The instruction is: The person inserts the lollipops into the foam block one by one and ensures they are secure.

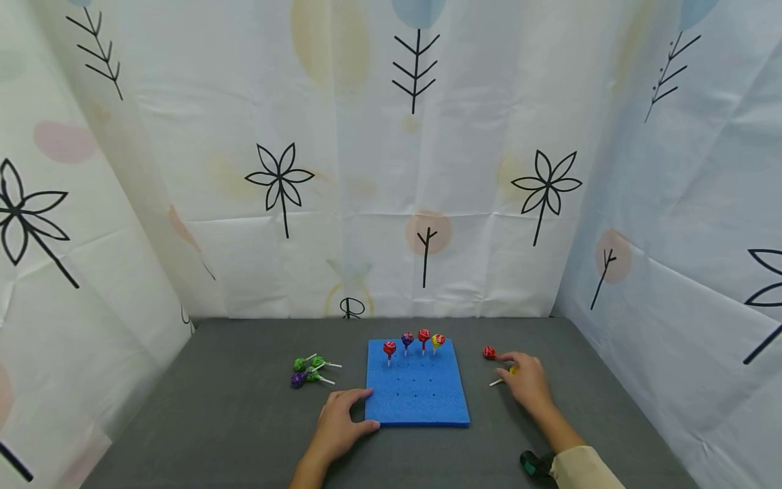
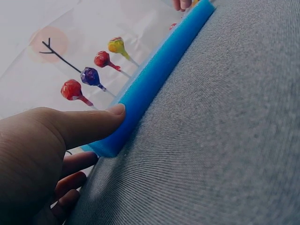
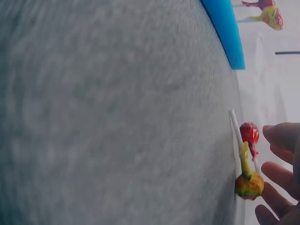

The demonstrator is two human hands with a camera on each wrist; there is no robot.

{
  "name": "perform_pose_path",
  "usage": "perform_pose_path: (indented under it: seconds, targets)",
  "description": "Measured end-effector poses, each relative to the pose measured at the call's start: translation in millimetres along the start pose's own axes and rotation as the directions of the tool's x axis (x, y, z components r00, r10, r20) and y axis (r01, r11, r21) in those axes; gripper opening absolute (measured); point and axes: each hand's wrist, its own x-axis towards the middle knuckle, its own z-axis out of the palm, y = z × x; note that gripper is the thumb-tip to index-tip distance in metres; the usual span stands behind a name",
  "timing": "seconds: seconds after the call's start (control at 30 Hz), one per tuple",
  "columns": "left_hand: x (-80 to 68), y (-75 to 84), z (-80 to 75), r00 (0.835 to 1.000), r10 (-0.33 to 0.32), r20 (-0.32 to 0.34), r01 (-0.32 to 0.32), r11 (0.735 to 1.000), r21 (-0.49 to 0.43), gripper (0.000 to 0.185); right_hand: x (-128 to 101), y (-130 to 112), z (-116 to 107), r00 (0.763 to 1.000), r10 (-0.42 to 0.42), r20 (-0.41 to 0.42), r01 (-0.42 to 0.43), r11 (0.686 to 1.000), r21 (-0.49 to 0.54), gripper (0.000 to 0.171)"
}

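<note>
A blue foam board (image 1: 415, 407) with rows of small holes lies flat on the table. Upright along its far side stand a red lollipop (image 1: 389, 348), a purple one (image 1: 407, 338), another red one (image 1: 424, 335) and a yellow-and-red one (image 1: 438, 340). My left hand (image 1: 339, 421) holds the board's near left corner, its thumb (image 2: 101, 123) against the front edge and fingers by the left side. To the board's right, my right hand (image 1: 528, 380) hovers with parted fingers beside a lying yellow lollipop (image 3: 250, 186) and a red lollipop (image 3: 249, 133); contact is unclear.
Left of the board lies a loose pile of green lollipops (image 1: 317, 361) and a purple one (image 1: 297, 379). A black object (image 1: 533, 463) sits near the right sleeve. Patterned white curtains (image 1: 366, 170) hang behind and beside the grey table (image 1: 244, 421).
</note>
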Motion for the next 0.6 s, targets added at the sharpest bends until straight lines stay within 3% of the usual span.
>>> perform_pose_path:
  seconds: [0.6]
  targets:
    - [-0.2,-0.9,0.0,1.0,0.009,-0.002,-0.009,1.0,0.004,0.06,-3.2,16.1,-10.0,0.994,0.11,0.005,-0.11,0.994,-0.025,0.014]
